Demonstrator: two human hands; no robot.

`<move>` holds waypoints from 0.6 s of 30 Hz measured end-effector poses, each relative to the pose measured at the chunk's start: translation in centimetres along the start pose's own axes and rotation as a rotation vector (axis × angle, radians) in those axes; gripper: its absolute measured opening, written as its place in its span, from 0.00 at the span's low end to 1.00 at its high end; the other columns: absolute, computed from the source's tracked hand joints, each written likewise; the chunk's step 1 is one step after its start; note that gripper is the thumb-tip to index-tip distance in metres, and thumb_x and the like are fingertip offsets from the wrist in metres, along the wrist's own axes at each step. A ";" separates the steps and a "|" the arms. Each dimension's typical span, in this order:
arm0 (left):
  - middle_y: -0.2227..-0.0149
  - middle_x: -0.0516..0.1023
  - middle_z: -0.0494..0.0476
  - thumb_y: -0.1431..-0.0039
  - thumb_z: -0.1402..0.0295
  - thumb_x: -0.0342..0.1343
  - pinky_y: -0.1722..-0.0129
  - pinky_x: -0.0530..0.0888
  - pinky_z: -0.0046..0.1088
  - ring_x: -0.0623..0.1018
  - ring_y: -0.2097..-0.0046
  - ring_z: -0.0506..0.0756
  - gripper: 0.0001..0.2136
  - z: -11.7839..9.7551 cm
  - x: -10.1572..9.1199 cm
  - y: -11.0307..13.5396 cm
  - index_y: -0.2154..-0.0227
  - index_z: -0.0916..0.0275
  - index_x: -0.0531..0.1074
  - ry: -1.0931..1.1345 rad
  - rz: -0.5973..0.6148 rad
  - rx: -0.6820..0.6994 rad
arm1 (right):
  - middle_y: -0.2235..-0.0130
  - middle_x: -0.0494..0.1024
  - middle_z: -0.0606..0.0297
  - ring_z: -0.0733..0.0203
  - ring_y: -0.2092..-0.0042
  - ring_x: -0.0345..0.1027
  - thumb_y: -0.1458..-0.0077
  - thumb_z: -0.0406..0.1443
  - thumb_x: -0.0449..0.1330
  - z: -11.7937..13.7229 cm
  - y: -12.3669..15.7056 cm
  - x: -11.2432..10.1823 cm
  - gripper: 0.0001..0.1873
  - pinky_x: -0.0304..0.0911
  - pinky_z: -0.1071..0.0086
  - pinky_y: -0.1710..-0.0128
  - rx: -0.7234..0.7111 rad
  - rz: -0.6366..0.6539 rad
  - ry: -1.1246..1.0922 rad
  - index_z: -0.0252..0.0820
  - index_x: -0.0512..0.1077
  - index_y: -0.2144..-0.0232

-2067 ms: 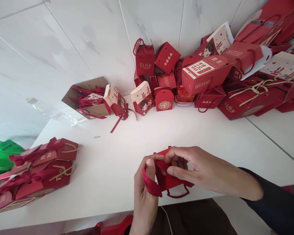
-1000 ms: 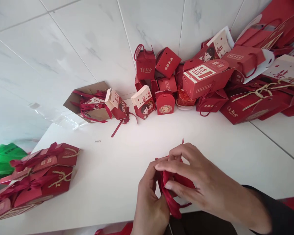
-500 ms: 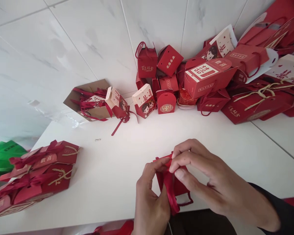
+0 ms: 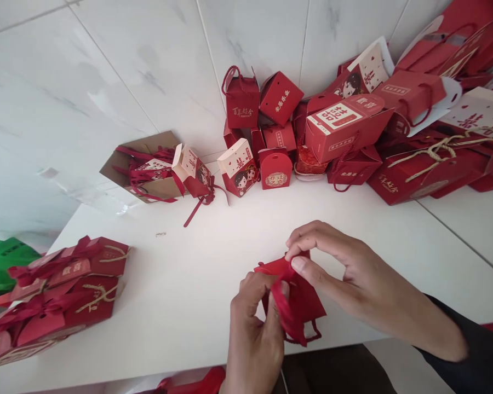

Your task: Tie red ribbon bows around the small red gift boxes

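A small red gift box (image 4: 308,303) with a red cord handle rests near the front edge of the white table, partly covered by my hands. Over its top lies a loop of red ribbon (image 4: 284,306). My left hand (image 4: 257,317) is closed, thumb and fingers pinching the ribbon at the box's left side. From the right, my right hand (image 4: 337,262) pinches the ribbon at the top of the box between thumb and fingertips. The far side of the box is hidden by my fingers.
Red gift boxes (image 4: 345,126) are piled along the tiled wall. A cardboard box (image 4: 164,189) of ribbons stands left of them. Ribbon-tied red boxes (image 4: 94,298) sit at the table's left, beside a green bag (image 4: 8,265). The white table (image 4: 181,306) has its front edge below.
My right thumb and fingers have closed on the ribbon at the top. The ribbon loop has lifted and shifted, showing more of the box's front. The view has shifted slightly.
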State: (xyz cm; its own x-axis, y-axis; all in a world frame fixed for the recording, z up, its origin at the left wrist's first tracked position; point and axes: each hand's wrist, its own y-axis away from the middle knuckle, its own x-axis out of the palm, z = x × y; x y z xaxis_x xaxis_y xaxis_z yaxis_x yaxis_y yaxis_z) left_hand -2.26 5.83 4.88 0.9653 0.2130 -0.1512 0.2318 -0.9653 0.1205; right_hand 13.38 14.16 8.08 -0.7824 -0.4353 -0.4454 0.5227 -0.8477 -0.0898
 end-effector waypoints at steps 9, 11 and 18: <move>0.74 0.73 0.51 0.31 0.50 0.52 0.72 0.66 0.25 0.70 0.71 0.50 0.19 -0.6 0.2 -0.2 0.62 0.60 0.79 0.180 -0.104 -0.146 | 0.54 0.79 0.70 0.61 0.55 0.73 0.32 0.42 0.57 -1.0 0.8 -0.2 0.07 0.71 0.69 0.54 0.069 0.069 0.078 0.54 0.72 0.54; 0.73 0.75 0.51 0.31 0.53 0.53 0.69 0.69 0.25 0.73 0.69 0.51 0.17 -0.9 0.2 -0.3 0.63 0.60 0.79 0.179 -0.096 -0.133 | 0.47 0.75 0.65 0.57 0.45 0.69 0.33 0.41 0.59 -1.0 1.0 0.1 0.14 0.68 0.63 0.47 -0.070 0.059 0.155 0.55 0.70 0.46; 0.63 0.82 0.53 0.43 0.68 0.61 0.58 0.72 0.33 0.78 0.59 0.58 0.08 -0.7 -0.3 -0.4 0.61 0.57 0.80 0.011 0.047 0.004 | 0.53 0.73 0.61 0.59 0.49 0.70 0.34 0.32 0.59 0.6 0.2 1.5 0.06 0.67 0.66 0.47 -0.305 0.118 0.131 0.46 0.76 0.58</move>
State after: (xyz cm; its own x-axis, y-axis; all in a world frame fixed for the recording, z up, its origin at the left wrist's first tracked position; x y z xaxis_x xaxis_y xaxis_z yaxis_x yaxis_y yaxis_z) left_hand -2.60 6.22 5.56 0.9764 0.1687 -0.1348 0.1854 -0.9749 0.1234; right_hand 12.06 13.14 7.92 -0.6709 -0.4651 -0.5776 0.6994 -0.6557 -0.2844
